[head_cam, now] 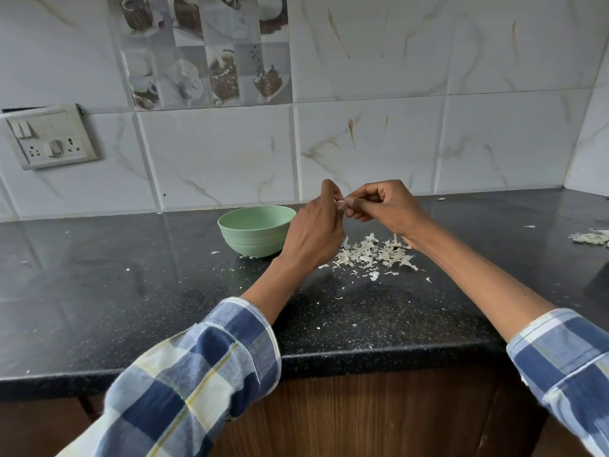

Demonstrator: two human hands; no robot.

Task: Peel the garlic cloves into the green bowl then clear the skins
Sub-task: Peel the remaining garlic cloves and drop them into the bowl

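On the black counter [131,285], a garlic clove [341,206] is pinched by the left hand [316,232] and right hand [389,206]. Skin flakes [372,253] at five o'clock of the green bowl [257,230] could be scattered.

From my remote seat I see a black speckled stone countertop [131,291], polished enough to mirror the wall. The green bowl [257,230] looks like matt plastic, smooth with faint ridges round its lower wall. The garlic skins [372,253] read as thin, dry, papery flakes. Wall tiles [369,140] are glossy marble-look ceramic. My sleeves [204,367] are soft checked woven cloth. The cabinet front [362,413] shows dark wood grain, and the switch plate [49,136] looks like pale plastic.
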